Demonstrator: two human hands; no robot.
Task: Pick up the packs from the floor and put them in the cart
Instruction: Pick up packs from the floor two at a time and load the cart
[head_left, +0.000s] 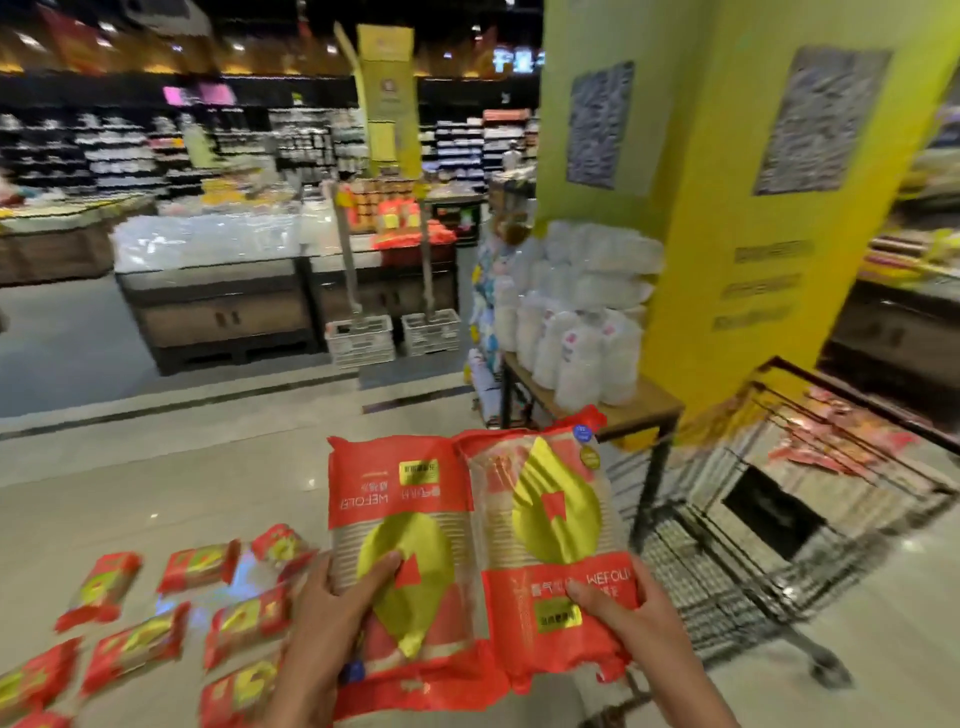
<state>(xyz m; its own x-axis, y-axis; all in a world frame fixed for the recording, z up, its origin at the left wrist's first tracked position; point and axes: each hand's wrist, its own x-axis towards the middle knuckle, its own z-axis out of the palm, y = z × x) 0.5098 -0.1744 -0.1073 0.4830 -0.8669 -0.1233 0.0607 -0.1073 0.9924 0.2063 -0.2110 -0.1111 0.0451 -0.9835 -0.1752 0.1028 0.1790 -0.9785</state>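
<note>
Red-and-yellow film packs, one clamped flat in the left hand (332, 613) and one (550, 525) in the right hand (628, 618), are being held side by side left of the wire cart (779, 499), whose open top is offering clear room, while more packs (171, 618) are lying farther left on the floor.

Dim store under warm ceiling spots (236, 48), perhaps motion-blurred throughout, with wide-angle bending at edges and floor (218, 483) glare.
</note>
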